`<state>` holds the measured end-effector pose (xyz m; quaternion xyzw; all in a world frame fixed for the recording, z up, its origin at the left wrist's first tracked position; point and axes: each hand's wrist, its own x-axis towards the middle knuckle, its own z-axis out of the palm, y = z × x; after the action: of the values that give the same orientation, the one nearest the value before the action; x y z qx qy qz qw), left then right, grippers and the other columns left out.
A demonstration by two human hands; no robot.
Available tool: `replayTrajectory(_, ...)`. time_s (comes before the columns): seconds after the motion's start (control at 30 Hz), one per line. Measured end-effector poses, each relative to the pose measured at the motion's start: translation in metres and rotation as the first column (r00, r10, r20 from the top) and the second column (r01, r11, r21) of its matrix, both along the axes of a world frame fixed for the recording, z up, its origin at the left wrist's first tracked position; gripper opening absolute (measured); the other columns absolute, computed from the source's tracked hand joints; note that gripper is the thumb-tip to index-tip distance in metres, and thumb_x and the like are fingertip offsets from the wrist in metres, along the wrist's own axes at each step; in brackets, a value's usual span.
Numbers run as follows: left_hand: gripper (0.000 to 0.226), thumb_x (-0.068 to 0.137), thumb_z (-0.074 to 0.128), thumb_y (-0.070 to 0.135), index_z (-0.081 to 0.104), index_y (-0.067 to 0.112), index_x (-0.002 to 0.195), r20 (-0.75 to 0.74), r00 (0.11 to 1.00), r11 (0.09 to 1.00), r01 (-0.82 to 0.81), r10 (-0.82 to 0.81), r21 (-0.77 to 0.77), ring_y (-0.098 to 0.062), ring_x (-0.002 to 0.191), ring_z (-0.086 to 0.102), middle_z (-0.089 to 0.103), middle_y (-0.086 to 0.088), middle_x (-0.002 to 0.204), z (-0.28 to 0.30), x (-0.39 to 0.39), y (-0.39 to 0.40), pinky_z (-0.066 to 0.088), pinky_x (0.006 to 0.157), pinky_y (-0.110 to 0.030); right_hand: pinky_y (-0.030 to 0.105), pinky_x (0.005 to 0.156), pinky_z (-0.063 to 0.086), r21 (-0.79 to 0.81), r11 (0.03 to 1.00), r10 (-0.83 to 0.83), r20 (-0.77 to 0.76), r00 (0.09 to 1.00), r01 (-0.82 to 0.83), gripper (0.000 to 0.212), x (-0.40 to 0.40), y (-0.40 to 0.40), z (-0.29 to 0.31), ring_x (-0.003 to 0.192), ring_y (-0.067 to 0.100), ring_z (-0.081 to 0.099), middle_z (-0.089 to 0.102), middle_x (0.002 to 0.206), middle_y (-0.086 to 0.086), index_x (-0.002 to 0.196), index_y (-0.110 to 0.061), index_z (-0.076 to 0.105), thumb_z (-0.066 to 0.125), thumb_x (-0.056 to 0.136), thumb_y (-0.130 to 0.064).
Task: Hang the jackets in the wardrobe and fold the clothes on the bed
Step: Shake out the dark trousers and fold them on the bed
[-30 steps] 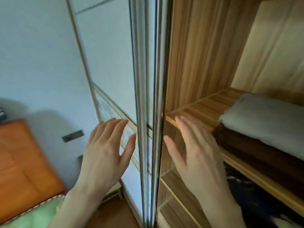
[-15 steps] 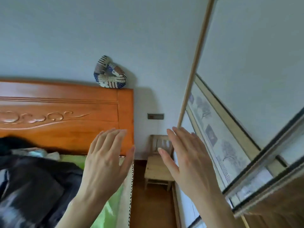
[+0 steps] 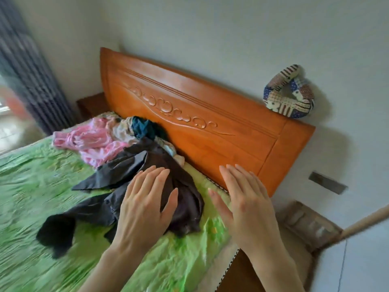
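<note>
Head view | your left hand (image 3: 145, 207) and right hand (image 3: 246, 205): fingers straight, slightly spread, holding nothing, raised over the bed (image 3: 31, 186) | dark jacket (image 3: 117, 186) crumpled under left hand, contact unclear | pink garment (image 3: 90, 142) and mixed clothes (image 3: 139, 127) against headboard (image 3: 200, 123) | green cover bare at left | stool (image 3: 309, 226) and wardrobe door (image 3: 368, 260) close right.
</note>
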<state>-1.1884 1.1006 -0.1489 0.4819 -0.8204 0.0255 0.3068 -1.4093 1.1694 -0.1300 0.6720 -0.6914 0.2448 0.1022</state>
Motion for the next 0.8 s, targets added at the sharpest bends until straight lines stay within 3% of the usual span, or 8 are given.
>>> replayTrajectory(0.27, 0.046, 0.102, 0.054, 0.037, 0.061, 0.008, 0.137, 0.012, 0.916, 0.915, -0.401, 0.401, 0.035, -0.026, 0.134, 0.055, 0.065, -0.006, 0.137, -0.021, 0.046, 0.015, 0.044, 0.115, -0.042, 0.033, 0.121, 0.033, 0.024, 0.922, 0.381, 0.111, 0.918, -0.386, 0.061, 0.024, -0.069, -0.021, 0.145, 0.017, 0.045, 0.057, 0.149, 0.002, 0.149, -0.013, 0.053, 0.041, 0.106, -0.055)
replayTrajectory(0.47, 0.048, 0.1, 0.053, 0.038, 0.062, 0.007, 0.135, 0.031, 0.759, 0.758, -0.651, 0.65, 0.047, -0.027, 0.134, 0.056, 0.066, -0.007, 0.135, -0.04, 0.08, 0.051, 0.042, 0.111, -0.039, 0.046, 0.112, 0.048, -0.031, 0.822, 0.561, 0.213, 0.8, -0.568, 0.057, 0.055, -0.095, -0.048, 0.141, 0.019, 0.049, 0.061, 0.144, 0.003, 0.145, -0.011, 0.057, 0.047, 0.104, -0.05)
replayTrajectory(0.67, 0.049, 0.102, 0.05, 0.041, 0.061, 0.009, 0.137, 0.041, 0.665, 0.661, -0.746, 0.746, 0.083, -0.028, 0.134, 0.055, 0.065, -0.006, 0.135, -0.053, 0.121, 0.086, 0.039, 0.111, -0.037, 0.044, 0.113, 0.046, 0.022, 0.747, 0.643, 0.228, 0.731, -0.664, 0.057, 0.116, -0.09, -0.075, 0.139, 0.019, 0.05, 0.062, 0.143, 0.003, 0.145, -0.013, 0.057, 0.052, 0.101, -0.05)
replayTrajectory(0.8, 0.048, 0.102, 0.05, 0.041, 0.061, 0.009, 0.137, 0.034, 0.678, 0.672, -0.734, 0.735, 0.101, -0.027, 0.132, 0.055, 0.065, -0.006, 0.134, -0.068, 0.152, 0.089, 0.039, 0.111, -0.036, 0.044, 0.114, 0.045, 0.045, 0.731, 0.658, 0.222, 0.72, -0.681, 0.058, 0.161, -0.083, -0.096, 0.139, 0.02, 0.05, 0.061, 0.144, 0.003, 0.146, -0.012, 0.056, 0.056, 0.099, -0.047)
